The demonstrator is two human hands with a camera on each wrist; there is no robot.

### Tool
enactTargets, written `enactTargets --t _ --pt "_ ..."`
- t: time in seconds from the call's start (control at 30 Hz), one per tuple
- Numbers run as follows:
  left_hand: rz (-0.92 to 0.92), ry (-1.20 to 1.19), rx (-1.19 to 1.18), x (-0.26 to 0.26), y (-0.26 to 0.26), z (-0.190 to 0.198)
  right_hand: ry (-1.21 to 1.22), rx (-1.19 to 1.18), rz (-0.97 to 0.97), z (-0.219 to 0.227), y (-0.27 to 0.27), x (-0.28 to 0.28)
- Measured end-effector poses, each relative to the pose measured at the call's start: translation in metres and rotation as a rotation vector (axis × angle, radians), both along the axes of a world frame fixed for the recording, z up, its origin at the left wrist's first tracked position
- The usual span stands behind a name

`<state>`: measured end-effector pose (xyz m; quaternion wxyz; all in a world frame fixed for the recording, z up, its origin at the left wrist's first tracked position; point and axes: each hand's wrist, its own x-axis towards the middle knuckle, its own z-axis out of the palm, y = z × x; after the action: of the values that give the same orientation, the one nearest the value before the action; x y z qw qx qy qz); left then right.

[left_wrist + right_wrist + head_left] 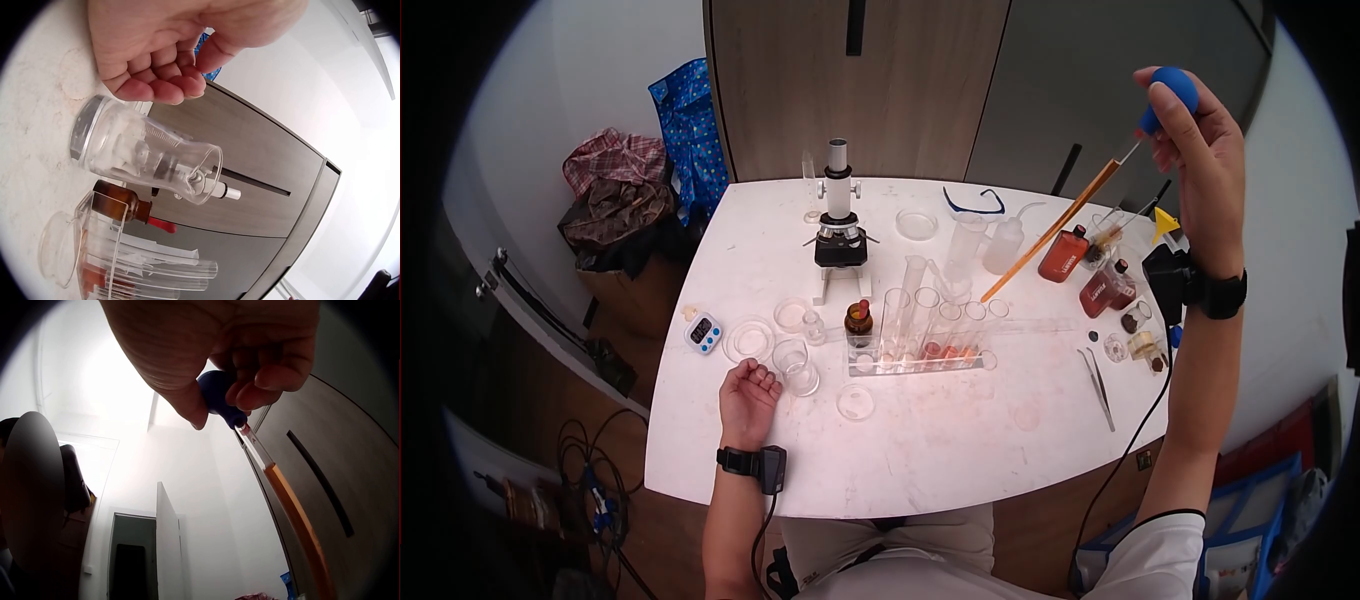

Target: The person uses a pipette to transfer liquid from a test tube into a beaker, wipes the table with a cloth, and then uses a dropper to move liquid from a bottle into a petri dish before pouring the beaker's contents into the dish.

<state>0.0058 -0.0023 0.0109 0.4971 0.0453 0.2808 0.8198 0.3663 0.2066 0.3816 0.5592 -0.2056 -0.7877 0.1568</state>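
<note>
High at the right, my right hand [1208,160] pinches the blue rubber bulb [1176,92] of a long glass pipette [1055,220] filled with orange liquid. The pipette slants down to the left, its tip by the mouths of the test tubes [897,310] in the clear rack [915,371]. Orange-red liquid shows low in some tubes. The right wrist view has thumb and fingers around the bulb [215,394]. My left hand [749,402] rests at the left of the table, fingers loosely curled with nothing in them, beside a clear graduated glass vessel [150,150].
Behind the rack stand a brown dropper bottle [859,320], a microscope [840,225] and a squeeze bottle [1004,245]. Red-brown bottles [1063,255] and tweezers [1097,388] are at the right. A timer [702,333] and glass dishes [748,341] lie left.
</note>
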Motion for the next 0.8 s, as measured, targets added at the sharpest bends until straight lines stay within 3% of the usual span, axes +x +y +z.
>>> enactTargets --t 0.8 --pt "-0.013 0.002 0.018 -0.002 0.0 -0.005 -0.074 -0.007 0.034 -0.016 0.001 -0.01"
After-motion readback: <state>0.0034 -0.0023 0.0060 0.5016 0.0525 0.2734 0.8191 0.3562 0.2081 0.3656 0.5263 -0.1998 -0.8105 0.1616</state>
